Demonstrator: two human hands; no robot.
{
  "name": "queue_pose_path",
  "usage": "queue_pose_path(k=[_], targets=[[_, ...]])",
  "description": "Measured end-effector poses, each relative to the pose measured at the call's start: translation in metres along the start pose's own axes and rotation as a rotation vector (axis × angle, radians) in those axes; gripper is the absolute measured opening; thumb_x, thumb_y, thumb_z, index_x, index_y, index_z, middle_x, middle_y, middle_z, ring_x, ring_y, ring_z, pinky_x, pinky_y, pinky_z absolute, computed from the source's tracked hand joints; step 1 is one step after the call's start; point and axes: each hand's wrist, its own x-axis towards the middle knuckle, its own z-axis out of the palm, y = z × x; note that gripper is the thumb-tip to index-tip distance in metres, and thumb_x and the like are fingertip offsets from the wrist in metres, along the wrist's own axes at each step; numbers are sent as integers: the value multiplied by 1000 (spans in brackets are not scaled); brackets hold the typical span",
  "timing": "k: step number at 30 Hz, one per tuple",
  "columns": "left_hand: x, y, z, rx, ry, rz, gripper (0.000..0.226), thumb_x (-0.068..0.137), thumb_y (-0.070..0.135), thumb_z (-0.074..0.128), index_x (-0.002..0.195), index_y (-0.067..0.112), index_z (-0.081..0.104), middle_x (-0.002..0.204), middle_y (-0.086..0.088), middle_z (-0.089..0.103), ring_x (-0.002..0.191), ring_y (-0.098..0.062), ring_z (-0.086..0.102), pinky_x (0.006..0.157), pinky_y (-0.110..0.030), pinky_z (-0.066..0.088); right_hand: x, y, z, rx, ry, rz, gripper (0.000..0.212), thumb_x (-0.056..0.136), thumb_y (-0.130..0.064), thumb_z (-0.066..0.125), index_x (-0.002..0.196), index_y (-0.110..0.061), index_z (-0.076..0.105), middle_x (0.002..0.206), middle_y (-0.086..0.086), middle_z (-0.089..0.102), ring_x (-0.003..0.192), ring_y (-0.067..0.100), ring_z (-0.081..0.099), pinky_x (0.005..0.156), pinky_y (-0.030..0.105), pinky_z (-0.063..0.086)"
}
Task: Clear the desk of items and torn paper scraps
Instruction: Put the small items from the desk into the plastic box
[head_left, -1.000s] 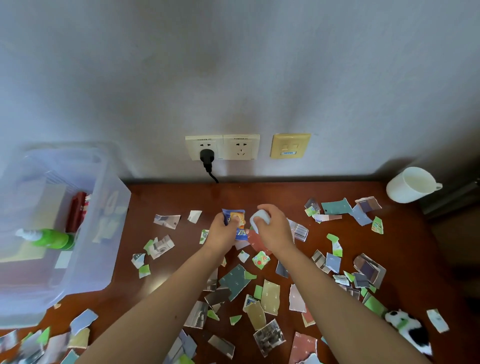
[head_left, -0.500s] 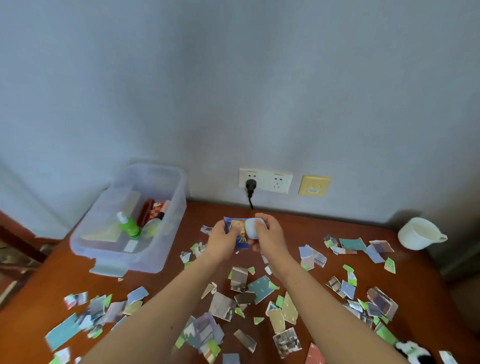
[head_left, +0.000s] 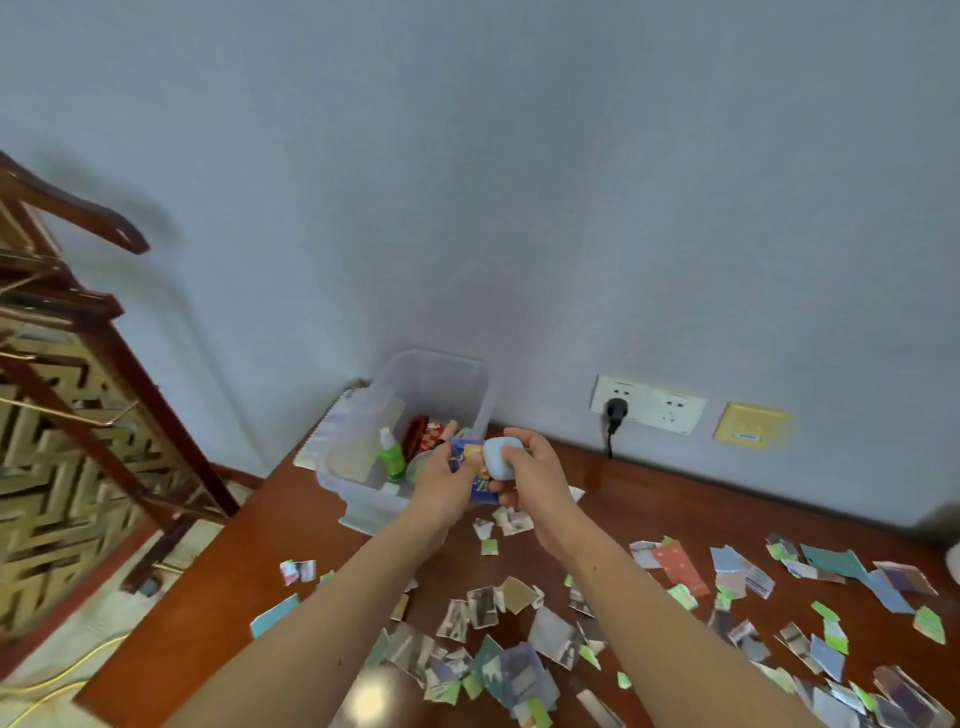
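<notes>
The packet (head_left: 480, 488) and the small pale case (head_left: 500, 458) are off the counter (head_left: 234, 597), held side by side and touching at the right edge of the bin (head_left: 363, 506). The left hand (head_left: 441, 483) pinches the blue packet by its left side, thumb on its face. The right hand (head_left: 535, 478) has its fingers curled round the case, which sits in front of the packet's upper part. Holding one item in each hand and bringing them close together probably lets both go into the bin in a single trip.

The clear bin stands at the counter's far left corner against the wall, its top open, so things can be dropped straight in. It already holds a green bottle (head_left: 390, 457) and some red items beside it, which suggests that whole items go here. The hands are at the bin's rim, so letting go looks like the next step.

Scraps (head_left: 488, 608) lie scattered over the counter from the middle to the right, none of them gathered, so most of the clearing is not yet done.
</notes>
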Motion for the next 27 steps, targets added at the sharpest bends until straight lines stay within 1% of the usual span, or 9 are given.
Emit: queue_pose_path(k=[2,7,10,12,14,16,20,23,27], targets=[[7,1,-22,5,19,-17,36,100,13,49,136,8,46,127,-11,57,97,-22,64,63,-23,57,4,-4,22,1,-23,15,26,96,-7,39,115,-21,50,95,7,61,59,15,58,50,24,48],[32,-1,-66,58,50,-61,24,102,20,46,123,11,52,107,-8,63,80,-11,64,61,-20,53,24,-9,65,-14,-56,32,32,95,-4,39,119,-20,52,111,6,56,82,14,59,50,19,48],[53,-5,-82,35,58,-133,20,103,19,42,117,11,54,94,-5,64,80,-15,64,71,-29,54,42,-7,86,-47,-74,75,39,93,-2,41,128,-17,50,120,9,52,87,15,56,55,21,47],[68,-6,-90,47,44,-202,22,102,17,41,119,11,54,99,-10,65,86,-22,66,81,-40,56,57,-2,98,-96,-92,117,41,91,-1,41,128,-17,49,126,10,48,95,21,56,62,27,52],[80,-8,-97,77,-2,-243,18,100,10,41,112,13,54,101,-13,62,86,-25,65,80,-44,58,73,5,108,-221,-101,146,39,91,-2,42,126,-18,50,122,10,48,99,24,53,82,39,56],[91,-15,-106,182,-86,-243,15,98,7,44,102,16,55,101,-12,60,86,-26,65,75,-42,59,87,11,113,-429,-135,133,32,93,-7,47,124,-15,52,116,11,48,98,24,50,95,40,50],[117,-32,-116,548,-267,-228,29,96,12,49,124,10,49,112,-16,61,98,-30,65,82,-40,58,109,18,117,-901,-370,61,37,94,-11,49,131,-7,43,124,14,53,107,27,53,88,35,45],[136,-39,-116,817,-369,-211,21,94,10,49,114,9,56,112,-17,62,104,-30,61,86,-33,49,121,25,124,-1196,-534,86,44,90,-7,56,132,-3,42,121,17,57,106,28,57,83,33,47],[155,-54,-114,988,-544,-302,15,90,12,55,104,11,61,96,-10,59,91,-24,57,77,-29,44,134,40,130,-1262,-621,207,43,83,-6,68,122,-1,50,114,17,62,100,32,65,82,36,56]])
